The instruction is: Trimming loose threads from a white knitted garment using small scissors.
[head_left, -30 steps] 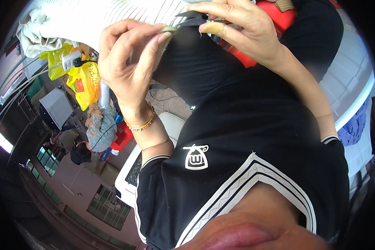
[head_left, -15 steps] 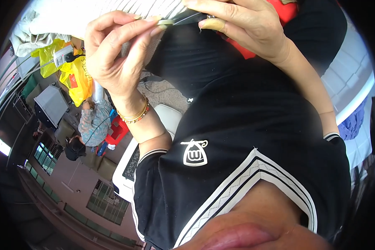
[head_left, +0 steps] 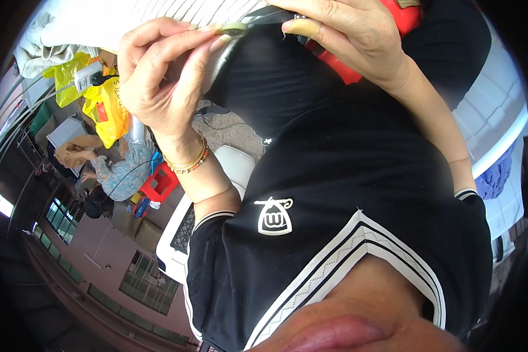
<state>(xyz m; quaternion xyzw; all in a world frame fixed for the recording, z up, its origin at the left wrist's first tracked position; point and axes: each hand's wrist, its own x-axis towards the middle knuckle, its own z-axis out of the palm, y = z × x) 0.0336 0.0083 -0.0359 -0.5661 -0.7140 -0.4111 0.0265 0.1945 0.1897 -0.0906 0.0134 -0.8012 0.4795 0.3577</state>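
Between the thumb and fingertips of my left hand [head_left: 161, 76] is a small round button [head_left: 236, 29], greenish with a pale rim. A thin needle-like thing [head_left: 270, 17] runs from beside the button to my right hand [head_left: 358, 41], whose fingers are closed on it; the gripping tips are partly hidden. My right thumb wears a yellowish cover [head_left: 302, 27]. White ribbed knit cloth [head_left: 176, 9] spreads behind and below my left hand, over my lap.
Yellow plastic bags [head_left: 108, 114] and a white plug-like box [head_left: 88, 77] are at the left. Beyond them a person in a patterned top [head_left: 126, 173] is near a red stool [head_left: 160, 183]. A white table edge [head_left: 498, 138] curves at the right. Something red [head_left: 340, 64] lies by my leg.
The button has tilted, showing more of its round face. My right hand has shifted slightly to the right. The person at the left has moved and now raises brown cloth.
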